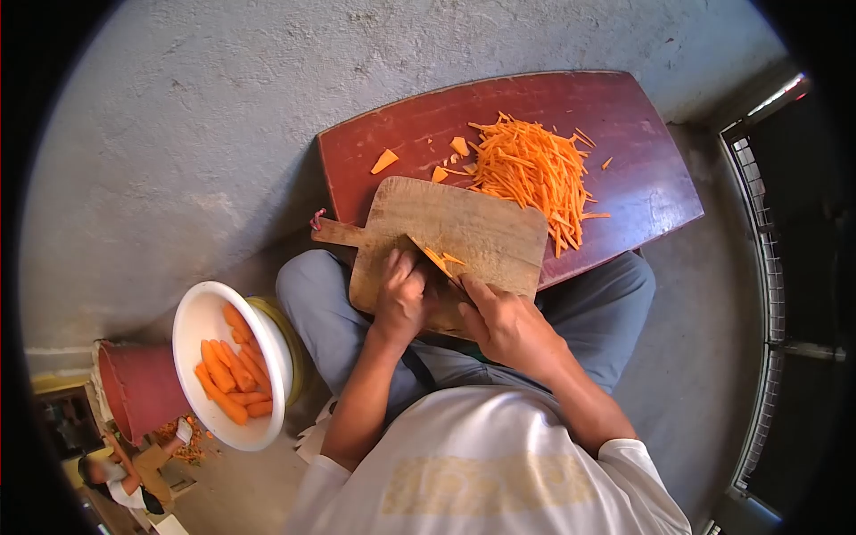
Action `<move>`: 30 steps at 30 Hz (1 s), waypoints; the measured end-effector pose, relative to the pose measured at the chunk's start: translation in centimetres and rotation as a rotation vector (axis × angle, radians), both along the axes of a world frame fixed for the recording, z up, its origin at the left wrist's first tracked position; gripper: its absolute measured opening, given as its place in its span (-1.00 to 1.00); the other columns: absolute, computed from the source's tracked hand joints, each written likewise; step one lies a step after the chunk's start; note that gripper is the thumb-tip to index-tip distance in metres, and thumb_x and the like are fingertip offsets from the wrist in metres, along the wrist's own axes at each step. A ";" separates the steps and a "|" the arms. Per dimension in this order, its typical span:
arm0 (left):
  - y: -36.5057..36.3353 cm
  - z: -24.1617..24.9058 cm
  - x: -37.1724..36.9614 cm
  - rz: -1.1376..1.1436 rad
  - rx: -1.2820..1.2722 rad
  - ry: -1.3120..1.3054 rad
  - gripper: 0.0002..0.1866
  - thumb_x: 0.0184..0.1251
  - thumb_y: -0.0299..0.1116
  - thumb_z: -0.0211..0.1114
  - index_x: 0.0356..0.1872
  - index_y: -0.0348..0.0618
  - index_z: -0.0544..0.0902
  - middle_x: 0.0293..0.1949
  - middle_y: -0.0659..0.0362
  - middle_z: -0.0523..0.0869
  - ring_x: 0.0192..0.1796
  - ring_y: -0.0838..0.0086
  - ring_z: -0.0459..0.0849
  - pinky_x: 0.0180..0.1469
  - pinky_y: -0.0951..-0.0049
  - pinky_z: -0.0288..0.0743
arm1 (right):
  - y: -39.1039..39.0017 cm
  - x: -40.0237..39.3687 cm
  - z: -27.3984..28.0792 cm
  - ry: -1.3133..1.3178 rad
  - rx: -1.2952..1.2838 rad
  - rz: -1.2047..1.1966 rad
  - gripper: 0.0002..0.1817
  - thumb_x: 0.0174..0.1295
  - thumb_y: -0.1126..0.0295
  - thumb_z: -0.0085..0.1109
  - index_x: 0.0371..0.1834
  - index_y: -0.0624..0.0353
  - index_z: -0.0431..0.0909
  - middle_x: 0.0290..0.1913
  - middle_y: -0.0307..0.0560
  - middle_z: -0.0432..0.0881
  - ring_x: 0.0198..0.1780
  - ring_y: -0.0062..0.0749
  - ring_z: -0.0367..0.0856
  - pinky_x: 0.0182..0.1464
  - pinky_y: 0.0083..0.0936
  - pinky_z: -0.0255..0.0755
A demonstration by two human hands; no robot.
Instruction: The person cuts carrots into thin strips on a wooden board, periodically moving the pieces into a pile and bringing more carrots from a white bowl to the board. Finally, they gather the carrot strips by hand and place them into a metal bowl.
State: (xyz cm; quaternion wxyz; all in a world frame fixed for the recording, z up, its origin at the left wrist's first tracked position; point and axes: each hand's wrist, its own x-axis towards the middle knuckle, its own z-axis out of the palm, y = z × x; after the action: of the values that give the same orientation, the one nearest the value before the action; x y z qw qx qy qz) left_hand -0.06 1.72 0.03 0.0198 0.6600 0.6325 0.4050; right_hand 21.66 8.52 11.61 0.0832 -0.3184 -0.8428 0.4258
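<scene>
Thin orange carrot slices (437, 259) stacked slantwise on worn wooden cutting board (464, 236), pinned under left hand's fingertips, knife (453, 278) mostly hidden by right hand, edge against slices

The carrot strips (535, 169) heaped on the low table (642, 169) are bright orange, and the table is dark red with scuffed, paler edges. The cutting board (481, 232) is pale brown wood with darker stains. A white bowl (201, 325) holds orange peeled carrots (234, 374). Beside it stands a dull red bucket (138, 388). The floor (178, 134) is mottled grey. The trousers (330, 312) are grey-blue, and the shirt (490, 481) is white with a faded yellowish print.
</scene>
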 end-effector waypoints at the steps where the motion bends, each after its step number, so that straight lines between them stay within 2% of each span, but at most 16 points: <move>1: 0.0 0.3 -0.2 -0.005 0.014 0.022 -0.61 0.13 -0.63 0.46 0.04 -0.28 0.83 0.05 -0.12 0.77 0.08 -0.24 0.68 0.23 -0.15 0.62 | -0.3 0.1 0.5 0.011 -0.007 -0.011 -0.58 0.64 0.42 0.30 0.45 0.36 0.56 -0.02 0.51 0.82 0.01 0.51 0.83 0.05 0.17 0.70; 4: 0.2 0.6 0.2 -0.008 0.012 -0.074 -0.66 0.15 -0.61 0.46 0.00 -0.28 0.83 0.04 -0.11 0.76 0.05 -0.21 0.67 0.21 -0.18 0.59 | -0.6 0.6 0.9 0.042 -0.009 -0.028 -0.58 0.63 0.42 0.30 0.44 0.37 0.57 -0.04 0.50 0.82 0.02 0.50 0.83 0.05 0.16 0.70; 8: -0.1 -0.8 -0.1 0.042 0.013 0.017 -0.73 0.19 -0.56 0.47 -0.06 -0.27 0.84 -0.03 -0.08 0.76 0.02 -0.15 0.67 0.17 -0.13 0.58 | 0.1 0.3 0.4 0.029 -0.009 -0.014 -0.58 0.62 0.43 0.32 0.44 0.39 0.59 -0.04 0.51 0.82 0.03 0.48 0.83 0.06 0.13 0.71; 12: 0.1 0.8 -0.1 0.054 0.022 -0.012 -0.79 0.22 -0.53 0.48 -0.12 -0.29 0.84 -0.10 -0.04 0.74 0.00 -0.10 0.65 0.13 -0.10 0.58 | -0.7 0.5 -0.4 0.081 0.057 -0.020 -0.57 0.59 0.44 0.35 0.44 0.38 0.61 -0.06 0.51 0.83 0.02 0.48 0.83 0.06 0.13 0.70; 15: 0.1 0.7 0.1 0.073 0.031 -0.028 -0.83 0.24 -0.57 0.48 -0.15 -0.30 0.84 -0.14 -0.01 0.73 -0.04 -0.07 0.64 0.09 -0.07 0.58 | 0.0 0.7 -1.3 0.188 0.129 -0.022 -0.59 0.61 0.41 0.32 0.38 0.44 0.60 -0.17 0.54 0.80 -0.09 0.54 0.81 -0.04 0.20 0.68; 19: 0.3 0.8 0.2 0.122 0.066 -0.048 -0.87 0.26 -0.63 0.50 -0.19 -0.29 0.85 -0.17 0.00 0.75 -0.08 -0.04 0.68 0.04 0.00 0.62 | 1.4 1.5 -1.0 0.192 0.018 -0.065 -0.61 0.59 0.41 0.35 0.37 0.40 0.64 -0.12 0.53 0.79 -0.04 0.54 0.80 -0.02 0.17 0.67; 22: 0.7 1.0 0.4 0.151 0.058 -0.224 -0.90 0.29 -0.64 0.53 -0.21 -0.28 0.84 -0.18 -0.01 0.77 -0.10 -0.02 0.73 0.03 0.03 0.66 | 2.3 2.4 -0.1 0.186 -0.099 -0.055 -0.58 0.58 0.42 0.36 0.40 0.39 0.64 -0.09 0.49 0.80 -0.05 0.54 0.80 -0.02 0.16 0.67; 25: 0.5 1.4 0.8 0.195 0.098 -0.302 -0.90 0.36 -0.64 0.53 -0.15 -0.29 0.85 -0.12 -0.01 0.82 -0.06 0.05 0.81 0.06 0.13 0.70 | 1.6 2.4 -1.1 0.289 0.018 -0.032 -0.54 0.59 0.44 0.39 0.49 0.32 0.67 -0.04 0.40 0.83 -0.06 0.43 0.85 -0.03 0.01 0.72; 27: 0.3 2.8 0.8 0.248 0.177 -0.293 -0.88 0.42 -0.64 0.50 -0.08 -0.30 0.86 -0.07 0.03 0.84 -0.03 0.14 0.84 0.09 0.20 0.72 | 0.8 2.5 -0.7 0.151 0.152 -0.005 -0.50 0.56 0.42 0.42 0.51 0.30 0.67 -0.05 0.34 0.83 -0.07 0.36 0.86 -0.06 0.03 0.74; 30: 0.1 5.3 -0.3 0.254 0.082 -0.376 -0.76 0.40 -0.56 0.57 0.05 -0.29 0.87 0.05 0.03 0.82 0.07 0.14 0.82 0.21 0.18 0.70 | 0.2 3.1 -1.5 0.069 0.325 0.058 -0.45 0.51 0.42 0.44 0.53 0.35 0.64 -0.01 0.23 0.85 -0.06 0.21 0.89 -0.09 0.02 0.80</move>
State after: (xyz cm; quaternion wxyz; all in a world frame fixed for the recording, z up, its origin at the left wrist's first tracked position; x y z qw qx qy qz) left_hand -0.40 1.77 5.32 0.0595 0.4884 0.6786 0.5454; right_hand 24.71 8.72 10.10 0.1502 -0.2616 -0.9060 0.2969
